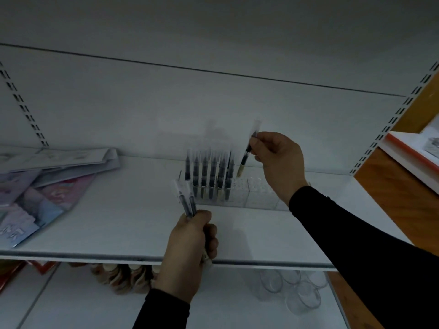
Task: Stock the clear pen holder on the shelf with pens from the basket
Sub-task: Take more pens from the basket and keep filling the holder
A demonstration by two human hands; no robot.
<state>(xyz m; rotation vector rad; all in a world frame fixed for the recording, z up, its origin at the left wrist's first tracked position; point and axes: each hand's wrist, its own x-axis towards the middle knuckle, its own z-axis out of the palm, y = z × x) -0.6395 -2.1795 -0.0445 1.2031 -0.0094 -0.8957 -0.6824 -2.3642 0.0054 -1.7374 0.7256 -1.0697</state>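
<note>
A clear pen holder (255,194) stands on the white shelf (118,222), right of centre. Several dark pens with clear caps (209,176) stand upright in its left part; its right part shows bare holes. My right hand (278,160) pinches one dark pen (247,154), tilted, with its pale tip just above the holder's middle. My left hand (192,250) is in front of the shelf edge, closed around a small bunch of pens (186,200) that point up. No basket is in view.
Pastel booklets (42,186) lie in a loose pile at the shelf's left. Below the shelf are brown stacked items (118,277) and clear cups (294,288). Slotted uprights (389,124) frame the back panel. A wooden unit (403,186) stands at the right.
</note>
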